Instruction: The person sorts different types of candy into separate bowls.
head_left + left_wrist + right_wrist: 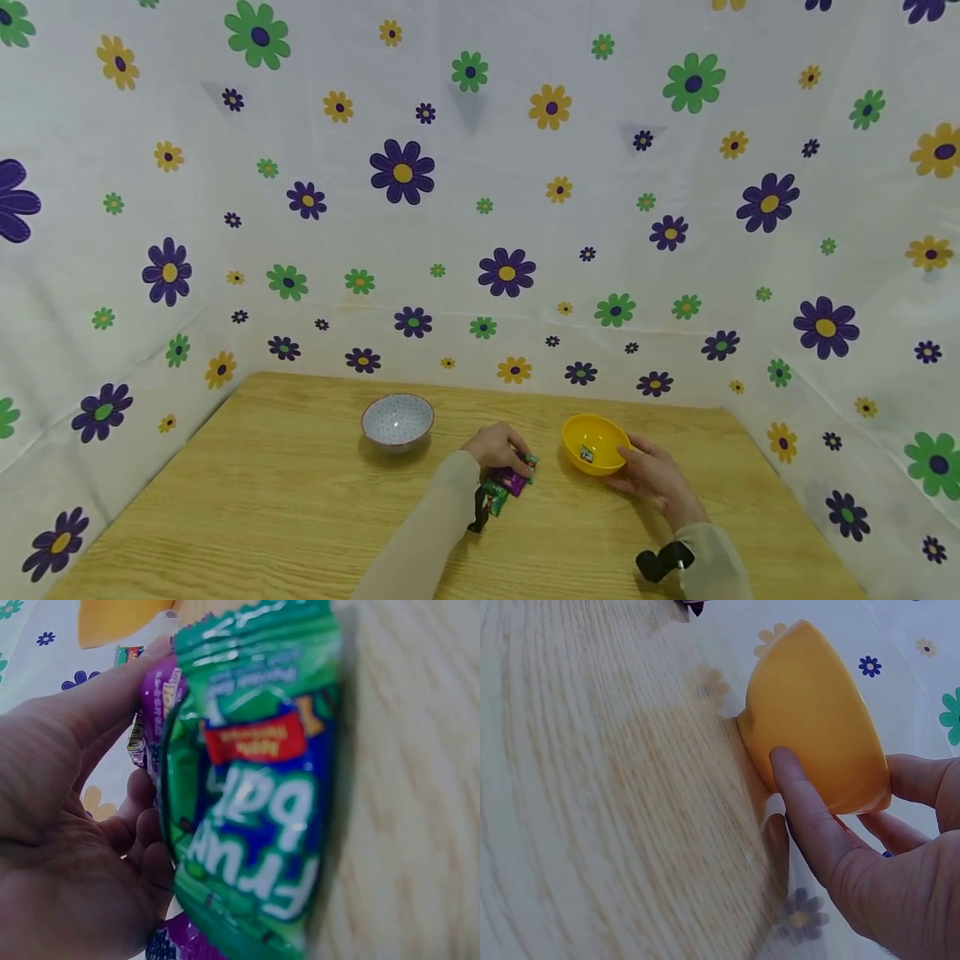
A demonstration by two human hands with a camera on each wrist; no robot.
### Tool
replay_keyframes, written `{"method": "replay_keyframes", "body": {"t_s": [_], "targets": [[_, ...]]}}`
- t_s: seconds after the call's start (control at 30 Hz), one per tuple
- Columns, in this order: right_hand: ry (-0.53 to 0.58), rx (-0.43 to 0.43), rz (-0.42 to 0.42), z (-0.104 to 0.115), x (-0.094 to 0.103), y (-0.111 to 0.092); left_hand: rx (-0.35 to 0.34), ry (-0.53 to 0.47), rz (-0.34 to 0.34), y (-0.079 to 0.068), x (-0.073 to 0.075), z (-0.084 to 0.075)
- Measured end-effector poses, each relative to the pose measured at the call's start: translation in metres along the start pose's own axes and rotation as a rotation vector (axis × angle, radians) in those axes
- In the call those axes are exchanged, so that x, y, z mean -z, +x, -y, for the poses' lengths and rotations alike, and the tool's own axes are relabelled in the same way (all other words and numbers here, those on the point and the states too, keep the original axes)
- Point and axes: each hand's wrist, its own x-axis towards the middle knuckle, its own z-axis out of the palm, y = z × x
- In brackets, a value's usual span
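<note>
My left hand (495,447) is at the middle of the table, its fingers on a small cluster of wrapped fruit bars. In the left wrist view, a green fruit bar (255,787) fills the front, with purple-wrapped ones (159,705) behind it, thumb and fingers around them. A green wrapper (495,498) sticks out under the hand in the head view. My right hand (660,482) holds the yellow bowl (810,712) by its right side, thumb and fingers around rim and wall. Inside that bowl lies one small green packet (587,454).
A pale patterned bowl (397,421) with a reddish rim stands to the left on the wooden table (247,492). White cloth with flowers (450,242) hangs behind the table and along both sides.
</note>
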Motion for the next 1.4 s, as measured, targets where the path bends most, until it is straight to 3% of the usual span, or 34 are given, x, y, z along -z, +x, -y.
{"method": "replay_keyframes", "body": {"t_s": [0.3, 0.6, 0.73, 0.87, 1.03, 1.2, 1.4], "targets": [[0.005, 0.008, 0.008, -0.002, -0.004, 0.001, -0.068, 0.000, 0.019, -0.002, 0.005, 0.002], [0.022, 0.009, 0.017, -0.004, -0.006, 0.001, -0.110, -0.149, 0.024, -0.006, 0.008, 0.003], [0.027, 0.011, 0.035, -0.005, -0.005, 0.000, -0.092, -0.285, 0.038, -0.010, 0.007, -0.003], [0.035, 0.012, 0.029, -0.007, -0.001, -0.001, -0.057, -0.347, -0.013, -0.010, 0.005, -0.011], [0.047, 0.002, 0.021, -0.007, 0.002, -0.002, -0.033, -0.345, -0.107, -0.008, -0.001, -0.016], [0.044, -0.007, 0.024, -0.005, 0.001, -0.003, -0.040, -0.321, -0.142, -0.004, -0.006, -0.021], [0.036, -0.004, 0.025, -0.002, -0.002, -0.001, -0.137, -0.240, -0.159, 0.002, -0.005, -0.028]]}}
